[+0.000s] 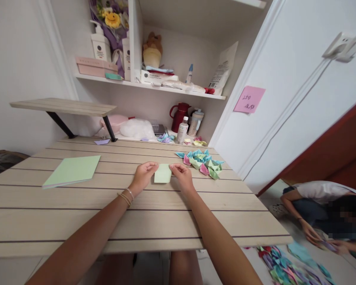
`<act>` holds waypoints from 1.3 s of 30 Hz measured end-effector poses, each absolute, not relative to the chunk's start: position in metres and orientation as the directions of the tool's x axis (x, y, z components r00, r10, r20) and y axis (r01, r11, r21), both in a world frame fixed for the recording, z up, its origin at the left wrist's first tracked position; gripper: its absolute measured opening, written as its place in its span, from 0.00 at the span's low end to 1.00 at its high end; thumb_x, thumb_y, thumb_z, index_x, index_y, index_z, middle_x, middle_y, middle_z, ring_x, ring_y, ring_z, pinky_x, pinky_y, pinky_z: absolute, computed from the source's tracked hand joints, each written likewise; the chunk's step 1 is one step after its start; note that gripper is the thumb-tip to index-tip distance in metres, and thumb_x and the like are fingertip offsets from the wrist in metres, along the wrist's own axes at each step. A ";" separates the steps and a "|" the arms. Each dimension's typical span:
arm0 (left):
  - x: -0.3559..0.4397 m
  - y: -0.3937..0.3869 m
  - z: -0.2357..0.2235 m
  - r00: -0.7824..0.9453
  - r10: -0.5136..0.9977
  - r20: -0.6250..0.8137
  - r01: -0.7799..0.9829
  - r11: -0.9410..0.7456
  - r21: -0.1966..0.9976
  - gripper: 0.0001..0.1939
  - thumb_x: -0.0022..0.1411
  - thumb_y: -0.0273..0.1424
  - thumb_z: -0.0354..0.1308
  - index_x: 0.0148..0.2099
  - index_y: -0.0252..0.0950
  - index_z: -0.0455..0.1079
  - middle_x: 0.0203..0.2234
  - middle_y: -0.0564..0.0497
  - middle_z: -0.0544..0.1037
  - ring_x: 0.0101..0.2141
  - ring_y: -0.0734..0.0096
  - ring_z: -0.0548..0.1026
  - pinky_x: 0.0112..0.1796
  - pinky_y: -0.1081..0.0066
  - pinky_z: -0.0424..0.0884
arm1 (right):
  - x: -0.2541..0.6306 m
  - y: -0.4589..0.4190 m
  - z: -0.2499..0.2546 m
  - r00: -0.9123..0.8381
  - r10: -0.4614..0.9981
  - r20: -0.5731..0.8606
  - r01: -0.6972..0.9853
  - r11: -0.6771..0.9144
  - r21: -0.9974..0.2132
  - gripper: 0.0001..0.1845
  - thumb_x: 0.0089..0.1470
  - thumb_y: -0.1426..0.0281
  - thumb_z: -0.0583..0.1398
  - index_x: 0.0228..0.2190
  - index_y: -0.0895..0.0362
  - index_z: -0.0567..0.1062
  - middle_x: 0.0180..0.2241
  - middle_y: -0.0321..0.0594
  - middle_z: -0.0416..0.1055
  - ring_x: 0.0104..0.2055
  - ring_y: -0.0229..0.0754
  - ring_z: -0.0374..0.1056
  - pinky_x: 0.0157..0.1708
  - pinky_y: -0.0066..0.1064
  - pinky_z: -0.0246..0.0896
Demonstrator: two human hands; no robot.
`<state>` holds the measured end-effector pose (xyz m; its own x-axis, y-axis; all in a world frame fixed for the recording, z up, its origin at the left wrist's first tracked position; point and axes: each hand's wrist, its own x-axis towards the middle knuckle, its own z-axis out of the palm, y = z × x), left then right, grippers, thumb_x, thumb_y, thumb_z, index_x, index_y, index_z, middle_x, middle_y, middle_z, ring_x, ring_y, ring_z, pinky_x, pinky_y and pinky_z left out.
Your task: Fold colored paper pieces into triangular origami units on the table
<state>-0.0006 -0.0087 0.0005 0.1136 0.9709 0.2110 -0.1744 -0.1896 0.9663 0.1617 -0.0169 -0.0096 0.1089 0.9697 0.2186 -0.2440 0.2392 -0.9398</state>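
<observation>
Over the desk point(166, 227), btwn both hands: small green sheet point(163, 174), lower edge free. L hand point(142, 176): thumb + fingertips pinched on its upper L corner. R hand point(183, 177): same grip, upper R corner. No. of layers: can't tell. Larger green stack point(72, 170) lies flat, well to L; folded bits point(203, 161) in a loose heap, R of & beyond R hand; bottle point(182, 132) upright behind.

Risks (judged, not seen):
1. Uneven pull btwn hands -> sheet skews, or tears at a corner if tugged hard.
2. Pinch too tight -> stray crease at the corners.
3. One grip slack -> that side drops, edges go out of line (thin paper, prob. little stiffness).
4. R hand/forearm swung wide -> knocks heap, flattening bits or scattering them twd desk's R edge.
</observation>
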 end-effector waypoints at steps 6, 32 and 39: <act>-0.001 -0.004 -0.008 0.059 0.982 0.177 -0.266 -0.155 0.951 0.21 0.45 0.38 0.63 0.38 0.28 0.70 0.30 0.43 0.78 0.30 0.65 0.76 0.35 0.65 0.70 | 0.156 -0.021 -0.012 0.048 0.977 0.208 -0.072 0.211 -0.975 0.18 0.42 0.55 0.60 0.21 0.60 0.74 0.20 0.35 0.68 0.23 0.36 0.62 0.25 0.27 0.57; -0.018 -0.008 0.003 0.544 0.837 0.060 -0.014 -0.063 0.998 0.24 0.50 0.35 0.60 0.49 0.32 0.67 0.21 0.48 0.76 0.19 0.74 0.72 0.23 0.74 0.69 | 0.181 -0.017 -0.005 -0.192 0.962 0.192 0.083 0.210 -0.974 0.18 0.39 0.59 0.63 0.31 0.58 0.74 0.11 0.29 0.62 0.12 0.32 0.54 0.14 0.23 0.47; -0.015 -0.013 0.003 0.602 0.796 0.067 -0.051 -0.045 0.998 0.20 0.49 0.34 0.61 0.45 0.33 0.70 0.29 0.45 0.77 0.25 0.71 0.75 0.27 0.71 0.71 | 0.176 -0.016 -0.009 -0.239 0.966 0.095 -0.153 0.059 -0.986 0.19 0.40 0.55 0.62 0.21 0.60 0.72 0.17 0.33 0.68 0.17 0.31 0.58 0.18 0.23 0.50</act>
<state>-0.0146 -0.0127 0.0027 0.6017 0.7959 0.0671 -0.0514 -0.0452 0.9977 0.1760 -0.0159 -0.0095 -0.2389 0.9664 0.0953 -0.1532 0.0594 -0.9864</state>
